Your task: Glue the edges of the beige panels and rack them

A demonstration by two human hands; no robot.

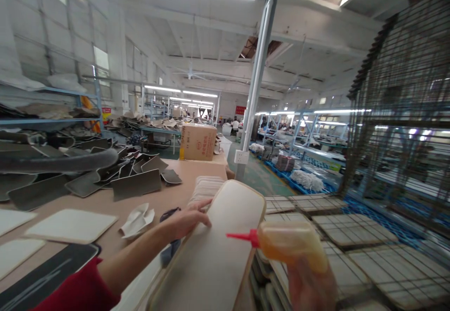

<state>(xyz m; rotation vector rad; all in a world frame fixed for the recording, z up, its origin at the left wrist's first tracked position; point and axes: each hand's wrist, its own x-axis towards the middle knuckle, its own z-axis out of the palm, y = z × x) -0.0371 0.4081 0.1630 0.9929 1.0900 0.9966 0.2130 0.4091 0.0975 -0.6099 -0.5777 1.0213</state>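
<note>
The desk (176, 166) stretches ahead and to the left, its surface a pinkish brown. At the right stands a tall wire rack (404, 72), its upper mesh rising steeply; on its lower wire grids lie rows of pale, rounded panels (355, 229) with darker rims. Across the far left of the desk spreads a loose heap of dark grey, bent sheets (137, 184). The long white panel (221, 226), with rounded corners and a beige edge, is in front of the person at the right side of the desk, its far end beside a stack of thin pale pieces (207, 187). Near the left side of the view lies a dark panel (49, 278) with light streaks, and beyond it flat white panels (72, 225). A cardboard box (198, 143) with red print stands farther back on the desk. The squeeze bottle (295, 240), holding amber liquid, is tipped sideways over the right side of the white panel, its red nozzle (242, 237) pointing left above the surface. The right hand (311, 283), blurred, is closed around the bottle from below. The left hand (191, 219), reaching from a red sleeve (82, 287), is partly open with bent fingers at the white panel's left edge; how firmly it grips cannot be told. Crumpled white paper (138, 220) lies left of this hand.
</note>
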